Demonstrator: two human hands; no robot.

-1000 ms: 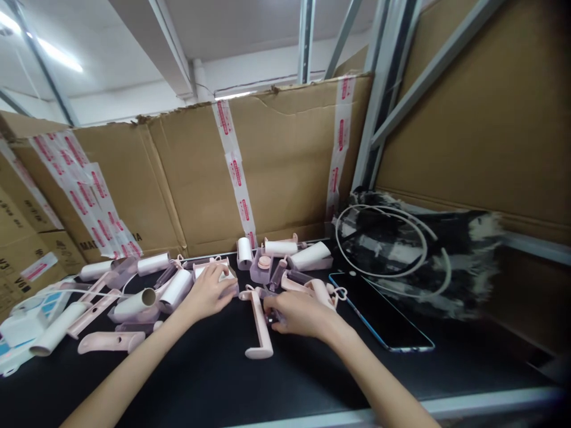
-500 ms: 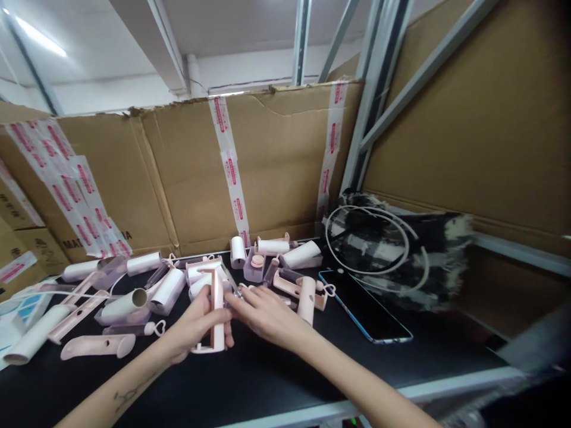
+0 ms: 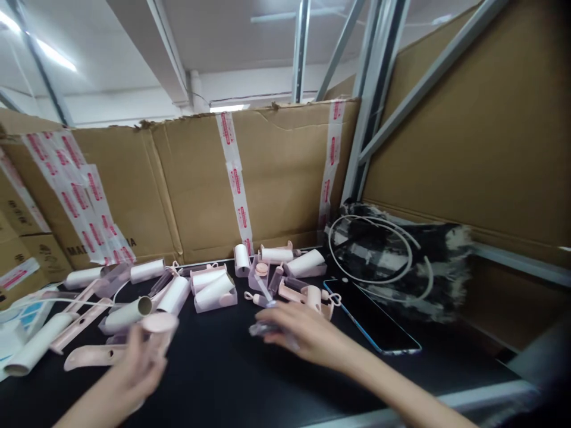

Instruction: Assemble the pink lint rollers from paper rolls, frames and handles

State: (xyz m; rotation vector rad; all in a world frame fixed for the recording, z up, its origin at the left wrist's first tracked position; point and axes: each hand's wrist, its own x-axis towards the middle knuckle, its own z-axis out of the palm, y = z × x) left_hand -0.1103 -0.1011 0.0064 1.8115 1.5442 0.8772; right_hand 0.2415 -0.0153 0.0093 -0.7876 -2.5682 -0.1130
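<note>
My left hand (image 3: 138, 374), blurred by motion, is closed around a pale pink plastic bracket (image 3: 159, 333) with a rounded end, held above the table's left side. Farther right, my right hand (image 3: 297, 330) has its fingers curled round a small translucent piece (image 3: 263, 328); blur hides its exact kind. A thin pale stick-like part (image 3: 264, 289) shows just beyond these fingers. Behind my hands lie white rolls (image 3: 214, 289) in clear lilac trays, and a curved pink part (image 3: 96, 355) is beside my left hand. A pink cylinder (image 3: 313, 297) lies close behind my right hand.
A phone (image 3: 375, 318) lies on the black table (image 3: 214, 380), right of the parts. Behind it, a coiled white cable (image 3: 370, 273) rests on a black-and-white bundle. A cardboard wall (image 3: 285, 178) closes off the back, and metal posts (image 3: 370, 101) stand at the right.
My hands have moved apart. The left carries the pink bracket left and turns it; the right has shifted right with the small translucent piece. The view has tilted slightly up.
</note>
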